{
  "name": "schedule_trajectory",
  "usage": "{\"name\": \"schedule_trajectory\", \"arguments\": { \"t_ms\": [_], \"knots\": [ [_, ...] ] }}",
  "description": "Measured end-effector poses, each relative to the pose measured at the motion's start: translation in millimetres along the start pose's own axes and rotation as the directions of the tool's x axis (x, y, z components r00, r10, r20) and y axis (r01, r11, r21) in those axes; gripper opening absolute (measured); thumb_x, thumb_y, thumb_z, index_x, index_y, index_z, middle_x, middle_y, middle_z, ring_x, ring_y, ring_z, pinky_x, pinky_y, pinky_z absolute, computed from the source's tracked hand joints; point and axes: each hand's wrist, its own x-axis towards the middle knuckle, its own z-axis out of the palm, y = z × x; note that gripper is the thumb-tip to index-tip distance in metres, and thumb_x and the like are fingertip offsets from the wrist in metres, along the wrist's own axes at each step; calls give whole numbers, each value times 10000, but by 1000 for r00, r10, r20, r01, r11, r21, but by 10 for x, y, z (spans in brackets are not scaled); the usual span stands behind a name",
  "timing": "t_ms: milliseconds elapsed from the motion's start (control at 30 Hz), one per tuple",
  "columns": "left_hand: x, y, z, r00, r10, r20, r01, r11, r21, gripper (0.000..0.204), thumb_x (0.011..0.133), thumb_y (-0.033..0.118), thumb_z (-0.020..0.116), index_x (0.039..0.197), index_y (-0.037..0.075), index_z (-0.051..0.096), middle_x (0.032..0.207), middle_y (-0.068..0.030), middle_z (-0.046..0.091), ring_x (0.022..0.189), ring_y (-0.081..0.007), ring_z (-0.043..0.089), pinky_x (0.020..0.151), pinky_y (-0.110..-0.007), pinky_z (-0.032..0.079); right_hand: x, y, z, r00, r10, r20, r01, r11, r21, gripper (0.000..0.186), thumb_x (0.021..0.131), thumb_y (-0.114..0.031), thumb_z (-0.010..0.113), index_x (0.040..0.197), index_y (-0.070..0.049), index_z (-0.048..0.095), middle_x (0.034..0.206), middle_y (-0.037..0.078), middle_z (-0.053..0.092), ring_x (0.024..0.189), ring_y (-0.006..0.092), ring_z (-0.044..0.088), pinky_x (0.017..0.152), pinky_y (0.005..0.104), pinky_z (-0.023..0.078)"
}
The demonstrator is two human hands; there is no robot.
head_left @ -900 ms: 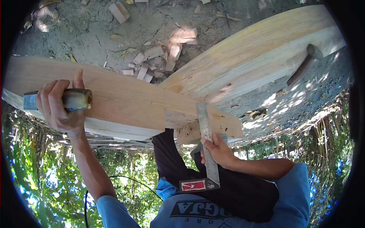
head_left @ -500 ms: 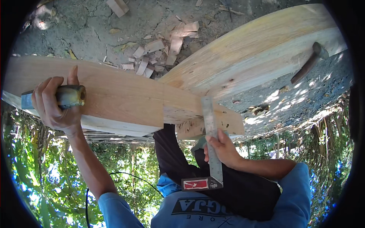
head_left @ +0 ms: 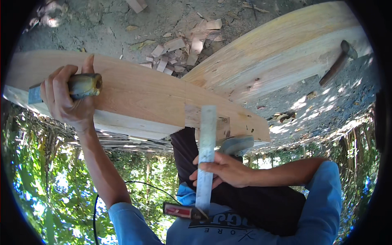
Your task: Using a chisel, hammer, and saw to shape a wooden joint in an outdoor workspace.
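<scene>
My left hand (head_left: pixel 67 96) is closed around a chisel (head_left: pixel 86 86) with a rounded, worn handle and a flat metal blade, its thumb extended. That hand rests against the left wooden plank (head_left: pixel 139 92), a broad, pale piece with a step cut near its right end. In my right hand (head_left: pixel 228 169) is a try square (head_left: pixel 208 132), gripped by its metal blade between thumb and fingers. The blade points away from me in front of the plank's narrowed end, and the square's dark stock with a red patch (head_left: pixel 177 210) is close to my shirt.
A second curved plank (head_left: pixel 277 51) stretches to the far right, meeting the first. A hammer (head_left: pixel 337 67) with a dark handle lies on its near edge. Wood offcuts (head_left: pixel 175 45) are scattered over the dirt ground beyond. A dark cable (head_left: pixel 151 185) curves at my left side.
My right hand has drawn the try square left and toward me, off the plank's narrowed end. My left hand keeps its grip on the chisel. The whole view has shifted slightly.
</scene>
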Motion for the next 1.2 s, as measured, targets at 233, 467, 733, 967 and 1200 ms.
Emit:
{"name": "schedule_trajectory", "arguments": {
  "t_ms": [233,467,733,967,1200],
  "knots": [
    [-16,-13,-19,999,-21,28,20,1000,24,334,670,207,920,816,94,642,787,-23,656,700,-202,584,630,-351,453,153,74,72,977,-23,214,-10,988,155,505,1024,-420,491,1375,-75,374,1230,123,622,1122,214,625,804,386,584],
    [2,0,19,1000,14,13,-14,999,42,351,677,233,920,787,103,613,738,-17,621,657,-206,569,602,-360,433,312,148,-55,943,-53,329,-54,950,308,512,1029,-391,484,1380,-47,340,1252,174,597,1152,270,629,868,408,591],
    [-6,-30,25,998,49,38,-51,997,49,350,691,225,913,811,81,618,744,-24,628,666,-208,585,590,-357,459,385,108,-3,909,-77,410,-90,924,372,458,1028,-376,493,1330,-57,364,1236,194,598,1158,274,625,891,426,587],
    [-24,-57,17,999,36,33,-38,998,49,359,679,259,918,797,109,614,736,-5,620,660,-198,570,598,-347,439,487,87,-38,920,-80,383,-73,927,368,397,1036,-352,483,1306,-74,395,1219,180,620,1138,282,638,875,428,586],
    [-17,-35,22,998,21,52,-23,998,53,359,682,261,916,804,111,613,741,-1,622,661,-194,572,599,-346,439,489,79,-67,916,-100,387,-51,932,360,322,1045,-322,470,1267,-93,427,1187,177,640,1131,285,645,853,415,588]
  ]
}}
